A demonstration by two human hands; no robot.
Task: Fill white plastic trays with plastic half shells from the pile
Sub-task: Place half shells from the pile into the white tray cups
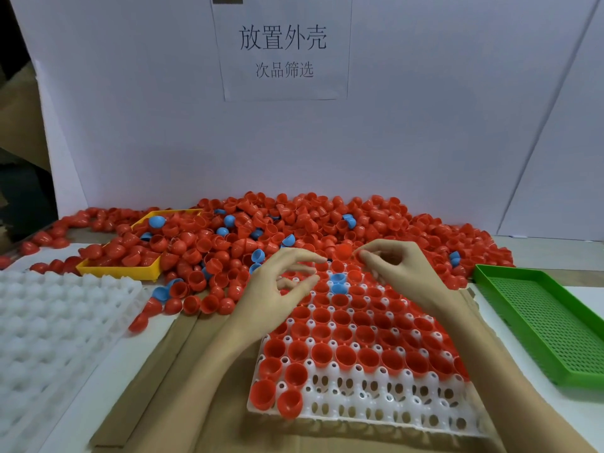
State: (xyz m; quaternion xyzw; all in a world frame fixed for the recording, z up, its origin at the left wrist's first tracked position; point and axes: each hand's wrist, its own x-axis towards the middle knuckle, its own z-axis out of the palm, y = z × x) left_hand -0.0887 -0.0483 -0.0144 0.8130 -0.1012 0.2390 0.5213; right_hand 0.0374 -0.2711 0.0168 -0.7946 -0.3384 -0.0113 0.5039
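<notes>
A pile of half shells [294, 230] is lying across the table [585, 299], spilling onto the far edge of the white tray [376, 407], itself mostly filled. The left hand [277, 282] is hovering with fingers loosely spread; the right hand [398, 259] is pinching a red shell [343, 250].

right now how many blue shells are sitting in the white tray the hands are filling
1 that I can see: a blue half shell in the white tray near its far end, between the left hand and right hand. The hands may hide others.
</notes>
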